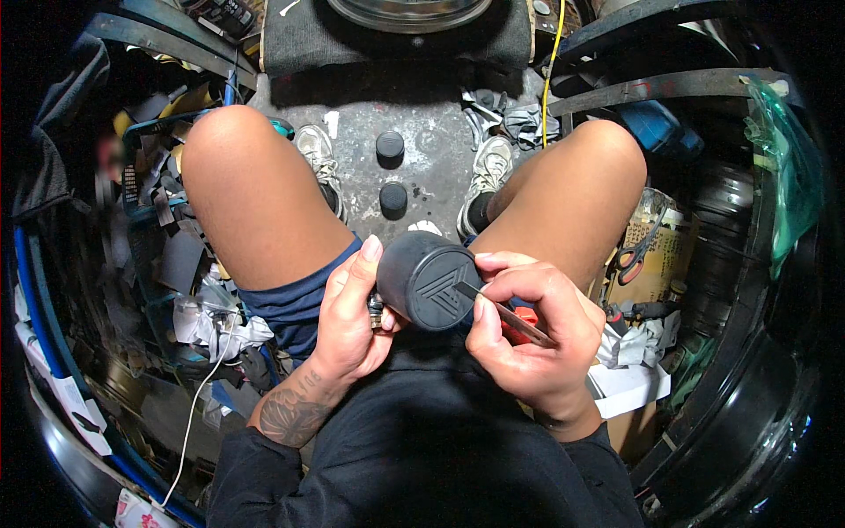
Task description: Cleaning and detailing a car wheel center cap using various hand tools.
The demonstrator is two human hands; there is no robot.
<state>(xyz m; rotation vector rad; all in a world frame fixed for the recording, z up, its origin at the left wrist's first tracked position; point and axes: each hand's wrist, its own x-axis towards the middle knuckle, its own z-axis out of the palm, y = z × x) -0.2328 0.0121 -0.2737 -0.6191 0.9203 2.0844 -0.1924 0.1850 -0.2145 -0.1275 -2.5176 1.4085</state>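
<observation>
My left hand (348, 312) is closed around the side of a black cylindrical cap (421, 277), held tilted above my lap. The cap's round face, with a raised angular emblem of lines, is turned toward me and to the right. My right hand (547, 330) pinches a slim, flat metal blade (510, 319). The blade's dark tip lies against the cap's face, at the emblem's right side, though firm contact is hard to judge. A metallic ring-like piece (376, 310) shows at my left fingers. Something red (524, 324) is partly hidden under my right hand.
Two black round caps (390, 146) stand on the grey floor between my shoes. Ahead is a dark padded bench (308, 44) with a wheel rim (409, 19). Scraps crowd the left; scissors (635, 257) lie on cardboard at right. A yellow cable (551, 79) runs beyond my right shoe.
</observation>
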